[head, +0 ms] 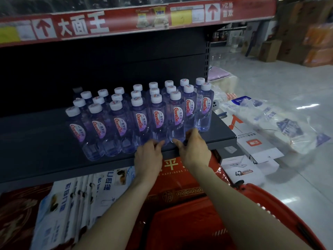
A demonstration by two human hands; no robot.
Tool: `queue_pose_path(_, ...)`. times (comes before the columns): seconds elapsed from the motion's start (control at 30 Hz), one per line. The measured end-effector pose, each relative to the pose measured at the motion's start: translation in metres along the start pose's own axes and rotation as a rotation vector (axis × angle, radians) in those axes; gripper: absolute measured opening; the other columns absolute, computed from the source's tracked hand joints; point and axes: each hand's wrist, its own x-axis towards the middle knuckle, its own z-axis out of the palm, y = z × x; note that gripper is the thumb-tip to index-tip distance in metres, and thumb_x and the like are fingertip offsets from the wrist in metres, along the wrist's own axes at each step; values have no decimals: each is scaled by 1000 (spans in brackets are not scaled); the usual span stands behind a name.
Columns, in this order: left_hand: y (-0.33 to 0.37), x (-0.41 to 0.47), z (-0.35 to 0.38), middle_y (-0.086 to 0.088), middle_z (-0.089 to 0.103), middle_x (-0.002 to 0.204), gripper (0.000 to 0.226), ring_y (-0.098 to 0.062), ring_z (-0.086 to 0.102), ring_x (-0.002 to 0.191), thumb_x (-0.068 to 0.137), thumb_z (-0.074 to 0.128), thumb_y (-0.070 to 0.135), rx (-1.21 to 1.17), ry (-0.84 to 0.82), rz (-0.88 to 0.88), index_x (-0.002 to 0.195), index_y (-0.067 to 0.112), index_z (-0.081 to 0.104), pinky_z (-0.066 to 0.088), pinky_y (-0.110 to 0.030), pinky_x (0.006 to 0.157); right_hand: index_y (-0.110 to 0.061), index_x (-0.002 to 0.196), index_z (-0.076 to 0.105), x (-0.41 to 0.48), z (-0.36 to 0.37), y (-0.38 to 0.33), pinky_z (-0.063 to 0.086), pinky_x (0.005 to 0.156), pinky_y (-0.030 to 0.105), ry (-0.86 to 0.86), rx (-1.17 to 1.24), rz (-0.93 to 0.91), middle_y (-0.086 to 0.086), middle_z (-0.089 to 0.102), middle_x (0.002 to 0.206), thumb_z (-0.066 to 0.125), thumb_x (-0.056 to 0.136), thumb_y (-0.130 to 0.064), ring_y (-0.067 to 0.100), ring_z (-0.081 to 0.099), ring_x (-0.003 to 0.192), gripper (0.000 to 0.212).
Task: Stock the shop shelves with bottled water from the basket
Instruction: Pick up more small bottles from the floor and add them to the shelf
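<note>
left hand [148, 154] touching, right hand [193, 148] holding front bottles [177, 120]

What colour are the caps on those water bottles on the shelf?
White: the cap of each bottle shows best in the head view.

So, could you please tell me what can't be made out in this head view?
Head view only:
- Basket contents: mostly hidden by both forearms and cut off by the bottom edge.
- Price tags on the upper shelf: motion-blurred, unreadable.
- Left hand and right hand: whether their fingers grip or merely touch the front bottles, covered by the hands' backs.
- Far-left back bottle: lost in shadow.
</note>
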Motion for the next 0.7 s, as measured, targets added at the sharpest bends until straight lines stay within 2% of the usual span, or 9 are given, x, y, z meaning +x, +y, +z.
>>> queue_pose_path(0.1,-1,-4,-6,9,69,80,26,-8,67,77,104,58,46,-84,-27,-24,102,24,72,57,-33,73,-27,112,45,0,-4,-2,51,80,42,-39,26,22,-7,66,116,69,92,-57,20,64,107,43)
queue_pose_path(0.2,-7,-19,-24,13,67,78,23,1,64,74,102,62,47,-103,-30,-26,93,26,68,43,-15,62,-29,116,44,-8,-11,-6,51,89,39,-59,232,23,-10,64,112,70,95,-49,17,63,108,39)
queue_pose_path(0.27,-17,-30,-38,13,68,74,22,4,65,68,101,64,46,-122,-40,-41,92,26,68,42,-10,57,-27,117,47,-21,-11,-8,50,93,35,-11,338,20,-8,62,112,68,98,-40,16,63,107,31)
queue_pose_path(0.37,-43,-52,-63,14,71,78,21,6,66,71,99,66,46,-162,-66,-68,94,27,72,49,-9,67,-22,112,56,-49,0,-11,52,94,40,113,312,-23,0,64,112,63,101,-32,20,62,103,17)
queue_pose_path(0.4,-57,-60,-71,13,73,82,21,3,68,76,98,67,47,-183,-63,-77,95,27,73,54,-17,75,-22,107,58,-62,4,-17,52,91,39,111,304,-35,0,65,107,62,101,-28,19,62,98,9)
queue_pose_path(0.43,-72,-68,-79,12,75,85,20,0,70,81,98,67,46,-212,-65,-94,95,27,75,58,-25,80,-23,102,59,-74,12,-22,50,85,36,75,315,-51,0,67,101,61,101,-23,17,63,93,2)
queue_pose_path(0.5,-102,-86,-101,8,77,88,16,-7,72,83,99,68,37,-237,-69,-129,96,24,77,60,-34,84,-23,94,62,-101,29,-39,47,78,32,-29,314,-90,-2,69,92,60,100,-13,15,64,86,11)
queue_pose_path(0.57,-134,-104,-125,7,78,87,12,-10,72,81,98,68,27,-233,-65,-170,93,23,78,62,-36,80,-23,92,64,-130,51,-60,48,75,31,-156,271,-162,-2,69,87,59,96,-7,17,65,82,17)
queue_pose_path(0.7,-201,-146,-178,14,74,72,16,-5,71,70,97,69,31,-164,-27,-263,82,34,71,59,-30,72,-27,93,64,-186,105,-108,51,77,30,-509,133,-282,-3,72,89,60,95,-9,16,67,84,19)
